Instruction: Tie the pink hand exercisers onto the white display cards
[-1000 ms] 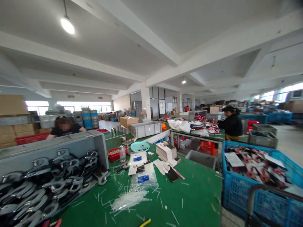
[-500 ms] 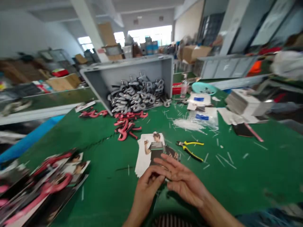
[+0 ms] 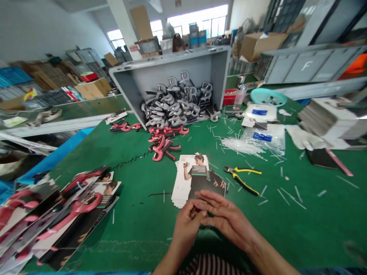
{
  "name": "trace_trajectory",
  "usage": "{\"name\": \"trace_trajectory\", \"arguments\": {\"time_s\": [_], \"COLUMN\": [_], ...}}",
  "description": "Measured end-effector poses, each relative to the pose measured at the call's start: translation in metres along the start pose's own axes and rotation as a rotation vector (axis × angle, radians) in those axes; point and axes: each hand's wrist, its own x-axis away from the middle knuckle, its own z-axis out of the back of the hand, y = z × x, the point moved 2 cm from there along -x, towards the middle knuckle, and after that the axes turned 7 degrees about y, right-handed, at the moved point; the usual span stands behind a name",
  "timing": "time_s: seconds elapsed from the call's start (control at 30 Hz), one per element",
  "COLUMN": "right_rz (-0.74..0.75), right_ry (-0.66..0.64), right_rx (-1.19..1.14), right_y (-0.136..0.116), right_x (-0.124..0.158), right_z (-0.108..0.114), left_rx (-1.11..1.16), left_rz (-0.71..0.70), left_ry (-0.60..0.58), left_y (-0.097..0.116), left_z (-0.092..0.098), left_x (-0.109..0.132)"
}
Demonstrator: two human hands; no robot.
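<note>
Evidently, the left hand (image 3: 187, 225) is curled, fingertips meeting those of the right hand (image 3: 226, 218), whose fingers lie extended; whether the left pinches anything, I cannot tell. Cards (image 3: 195, 175) lie just beyond the fingertips, long axis pointing away, right fingertips nearer; pliers (image 3: 235, 177) lie farther right.

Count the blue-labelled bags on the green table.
2. The far bag lies in front of the turquoise plate; the near bag is just in front of it, beside the white sticks. More may be hidden underneath.
</note>
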Motion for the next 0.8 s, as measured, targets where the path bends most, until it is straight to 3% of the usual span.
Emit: {"name": "trace_trajectory", "arguments": {"time_s": [0.07, 0.13, 0.23, 0.3, 0.47, 0.63, 0.8], "right_rz": [0.033, 0.15, 0.453, 0.506, 0.484, 0.371, 0.344], "right_ry": [0.036, 0.102, 0.319, 0.514, 0.733, 0.907, 0.997], "right_rx": [0.27, 0.669, 1.32, 1.64, 1.804, 1.883, 1.922], "right_y": [-0.006, -0.025, -0.074, -0.109, -0.166, -0.176, -0.181], "right_x": [-0.001, -0.006, -0.024, -0.043, -0.098, -0.13, -0.131], "right_z": [0.009, 0.028, 0.069, 0.099, 0.144, 0.157, 0.162], "left_rx": [-0.199, -0.336, -0.511, -0.618, -0.556, -0.529, -0.588], "left_rz": [-0.092, -0.171, -0.254, -0.229, -0.045, 0.0, -0.016], "left_ry": [-0.006, 0.106, 0.346, 0.387, 0.19, 0.227, 0.225], "left_y": [0.003, 0.005, 0.001, -0.008, -0.033, -0.034, -0.036], "left_z": [0.014, 0.037, 0.074, 0.088, 0.086, 0.072, 0.069], "left_x": [-0.01, -0.026, -0.054, -0.071, -0.086, -0.075, -0.069]}}
